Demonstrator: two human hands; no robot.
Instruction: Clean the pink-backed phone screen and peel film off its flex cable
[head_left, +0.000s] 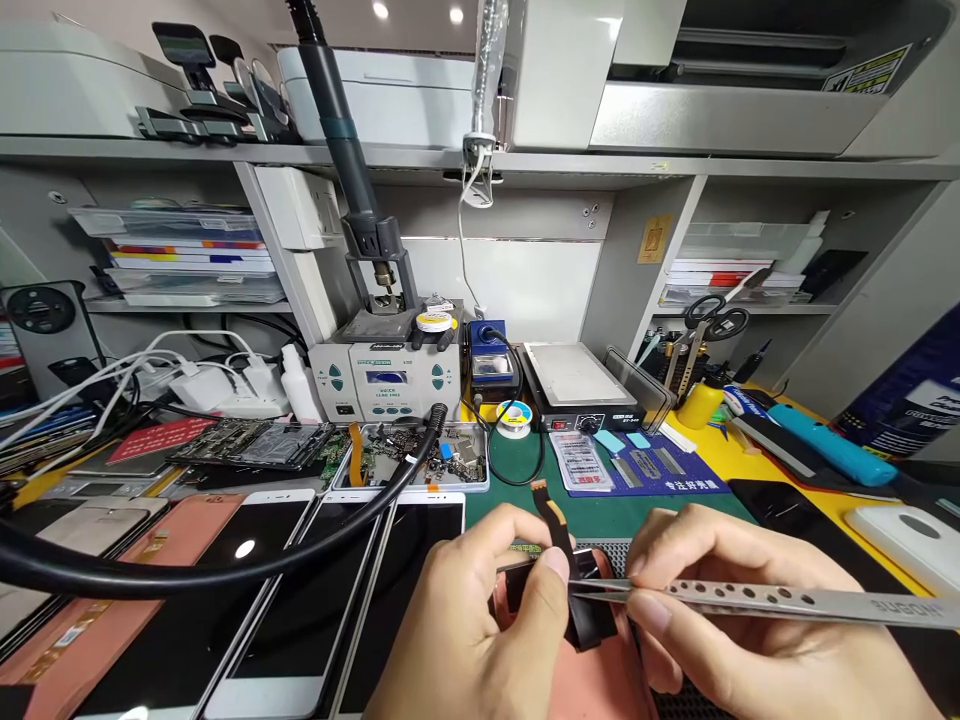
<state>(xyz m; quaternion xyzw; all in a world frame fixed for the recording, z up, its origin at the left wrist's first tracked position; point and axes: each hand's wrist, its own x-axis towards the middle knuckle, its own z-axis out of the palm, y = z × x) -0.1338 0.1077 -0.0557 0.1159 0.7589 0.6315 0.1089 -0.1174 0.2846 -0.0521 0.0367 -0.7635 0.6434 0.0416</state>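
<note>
My right hand (765, 620) is closed around metal tweezers (739, 598) with a row of round holes. Their tips touch a black flex cable (559, 530), which has a gold-coloured connector end at the top. My left hand (472, 620) pinches that cable between thumb and forefinger, and the thumb covers part of it. Below both hands lies a pink-orange panel (592, 685), and a dark flat piece lies partly behind my left fingers. A black perforated mat (686, 695) shows underneath on the right.
Several phone screens (304, 590) lie at the left, crossed by a thick black hose (247, 578). Behind them sits an opened device (409, 460). A soldering station (390, 370), a solder spool (514, 418) and a hot plate (581, 385) stand at the back.
</note>
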